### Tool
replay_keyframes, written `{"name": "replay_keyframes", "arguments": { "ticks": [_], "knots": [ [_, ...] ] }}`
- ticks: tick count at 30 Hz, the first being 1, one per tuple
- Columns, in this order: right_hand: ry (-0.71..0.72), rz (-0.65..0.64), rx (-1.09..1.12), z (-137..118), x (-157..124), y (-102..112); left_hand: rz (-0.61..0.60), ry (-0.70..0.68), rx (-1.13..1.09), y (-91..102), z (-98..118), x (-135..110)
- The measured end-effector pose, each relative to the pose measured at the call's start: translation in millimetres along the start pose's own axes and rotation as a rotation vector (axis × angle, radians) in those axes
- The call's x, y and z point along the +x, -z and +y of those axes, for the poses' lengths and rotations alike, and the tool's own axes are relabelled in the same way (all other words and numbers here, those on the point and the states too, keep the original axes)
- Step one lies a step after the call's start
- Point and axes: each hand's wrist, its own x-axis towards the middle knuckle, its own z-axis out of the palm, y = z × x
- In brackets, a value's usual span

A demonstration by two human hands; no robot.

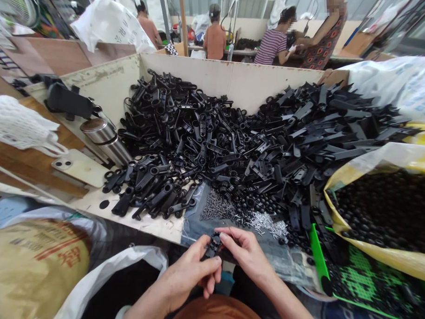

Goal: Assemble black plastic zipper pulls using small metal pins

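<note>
1. Left hand and right hand are both pinching one black plastic part. Thumbs and fingertips are pressing on it from opposite sides.
2. The part is sitting up between the two thumbs, close to the body and just short of the table edge, likely so both hands can steady it.
3. Just beyond the grip, silver pins and small black rings are lying loose, seemingly kept near for quick picking.
4. Further ahead, a big pile of black parts is filling the walled table.
5. Right of the grip, a yellow bag of black round pieces is gaping open toward the hands.
6. Ahead-left, a steel flask and a phone are lying well apart from the hands.
</note>
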Motion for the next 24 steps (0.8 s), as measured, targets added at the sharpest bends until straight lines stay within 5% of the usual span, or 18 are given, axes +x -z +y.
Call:
{"name": "replay_keyframes", "arguments": {
  "ticks": [13,24],
  "knots": [
    [0.04,-0.033,-0.108,4,0,-2,0.077,0.057,0.003,7.2,-14,7],
    [0.115,-0.15,-0.245,0,-4,8,-0.074,0.08,0.009,8.8,-11,2]
  ]
}}
